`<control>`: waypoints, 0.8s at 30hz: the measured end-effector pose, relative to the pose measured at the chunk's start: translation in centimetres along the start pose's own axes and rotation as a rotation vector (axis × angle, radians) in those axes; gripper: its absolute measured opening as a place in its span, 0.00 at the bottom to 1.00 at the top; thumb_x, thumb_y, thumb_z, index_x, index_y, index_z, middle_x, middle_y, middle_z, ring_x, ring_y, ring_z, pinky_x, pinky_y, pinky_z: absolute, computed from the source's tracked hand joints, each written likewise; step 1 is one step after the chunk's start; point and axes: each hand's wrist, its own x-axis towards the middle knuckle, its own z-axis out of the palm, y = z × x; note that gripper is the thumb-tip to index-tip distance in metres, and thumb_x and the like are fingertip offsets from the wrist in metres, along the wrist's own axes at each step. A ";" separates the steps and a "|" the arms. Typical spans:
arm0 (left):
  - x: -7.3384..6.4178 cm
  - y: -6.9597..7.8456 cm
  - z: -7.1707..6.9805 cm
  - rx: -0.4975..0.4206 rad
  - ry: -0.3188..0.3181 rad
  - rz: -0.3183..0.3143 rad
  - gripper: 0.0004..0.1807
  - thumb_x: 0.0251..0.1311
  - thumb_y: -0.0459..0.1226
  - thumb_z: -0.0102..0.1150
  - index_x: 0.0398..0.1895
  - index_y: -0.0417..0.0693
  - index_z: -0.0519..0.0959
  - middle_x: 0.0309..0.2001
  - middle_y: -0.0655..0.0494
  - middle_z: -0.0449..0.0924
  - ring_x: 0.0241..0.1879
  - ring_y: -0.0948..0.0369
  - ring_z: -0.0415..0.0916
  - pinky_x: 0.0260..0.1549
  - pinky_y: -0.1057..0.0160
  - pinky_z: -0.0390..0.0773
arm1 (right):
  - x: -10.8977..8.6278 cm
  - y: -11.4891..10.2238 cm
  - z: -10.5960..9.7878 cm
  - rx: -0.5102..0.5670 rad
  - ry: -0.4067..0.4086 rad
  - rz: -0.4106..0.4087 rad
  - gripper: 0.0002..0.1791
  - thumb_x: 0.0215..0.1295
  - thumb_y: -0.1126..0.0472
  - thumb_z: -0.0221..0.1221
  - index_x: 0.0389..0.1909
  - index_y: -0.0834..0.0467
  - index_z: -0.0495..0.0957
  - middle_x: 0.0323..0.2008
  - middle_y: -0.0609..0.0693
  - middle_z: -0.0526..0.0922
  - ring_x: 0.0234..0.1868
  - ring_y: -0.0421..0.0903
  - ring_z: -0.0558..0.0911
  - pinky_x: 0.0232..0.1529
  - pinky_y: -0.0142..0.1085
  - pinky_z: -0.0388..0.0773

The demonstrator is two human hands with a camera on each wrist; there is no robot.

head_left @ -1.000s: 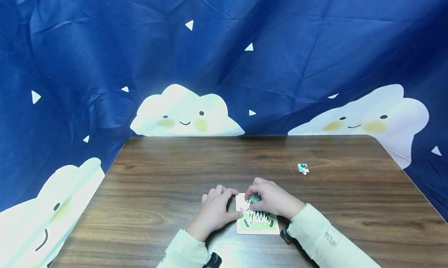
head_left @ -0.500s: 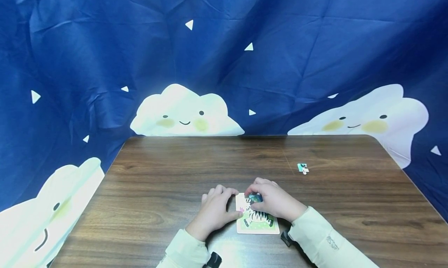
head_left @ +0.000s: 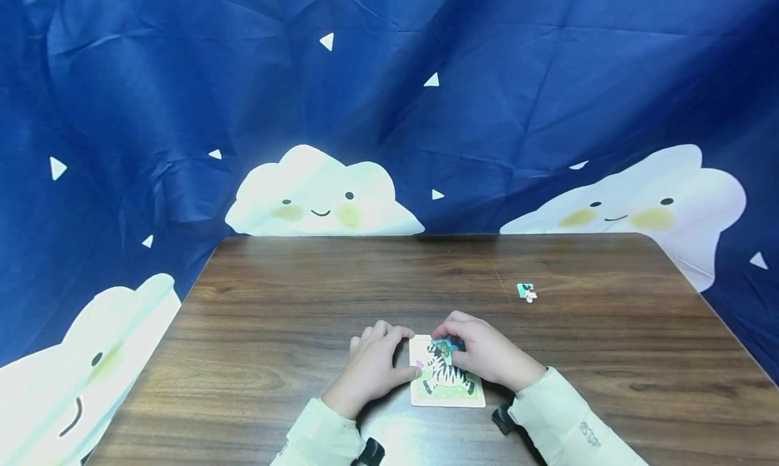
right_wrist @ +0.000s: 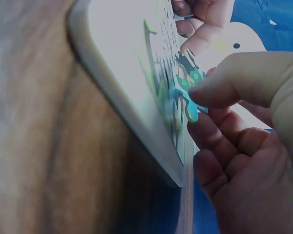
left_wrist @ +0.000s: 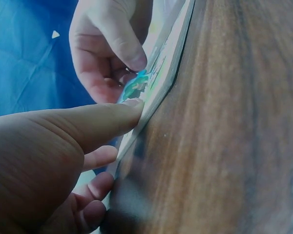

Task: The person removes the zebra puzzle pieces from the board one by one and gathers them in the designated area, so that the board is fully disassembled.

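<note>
A square zebra puzzle board (head_left: 447, 397) lies on the table. My left hand (head_left: 374, 366) steadies its left side, a straight thumb pressing the face near the edge and the other fingers at the upper left corner. With thumb and fingers, my right hand (head_left: 487, 350) pinches a blue-green puzzle piece (head_left: 443, 348) at the board's top. In the right wrist view this piece (right_wrist: 194, 80) sits under the thumb; whether it lies fully seated cannot be told. The left wrist view shows the left thumb (left_wrist: 122, 119) close to the same piece (left_wrist: 135, 87).
Another loose puzzle piece (head_left: 527, 291), turquoise and white, lies farther back on the right of the wooden table (head_left: 292, 297). Behind the table hangs a blue curtain (head_left: 377, 101) with clouds on it.
My right hand has shifted slightly to the right, and more of the blue-green piece shows beside the thumb. My left hand and the board stay nearly in place.
</note>
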 end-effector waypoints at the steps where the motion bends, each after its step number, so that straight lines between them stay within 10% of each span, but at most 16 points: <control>1: 0.0 0.0 0.0 0.002 0.000 -0.002 0.32 0.50 0.57 0.72 0.59 0.59 0.78 0.44 0.60 0.71 0.43 0.58 0.67 0.39 0.56 0.60 | 0.0 0.0 0.0 -0.004 0.001 0.010 0.19 0.58 0.70 0.63 0.49 0.52 0.83 0.44 0.38 0.78 0.45 0.39 0.77 0.49 0.39 0.75; 24: 0.1 0.0 0.0 -0.018 -0.015 -0.017 0.32 0.51 0.57 0.71 0.60 0.59 0.78 0.44 0.61 0.71 0.43 0.59 0.66 0.40 0.56 0.60 | -0.3 0.6 -0.5 -0.092 0.012 0.024 0.18 0.59 0.69 0.64 0.50 0.53 0.86 0.40 0.36 0.80 0.42 0.40 0.78 0.48 0.43 0.73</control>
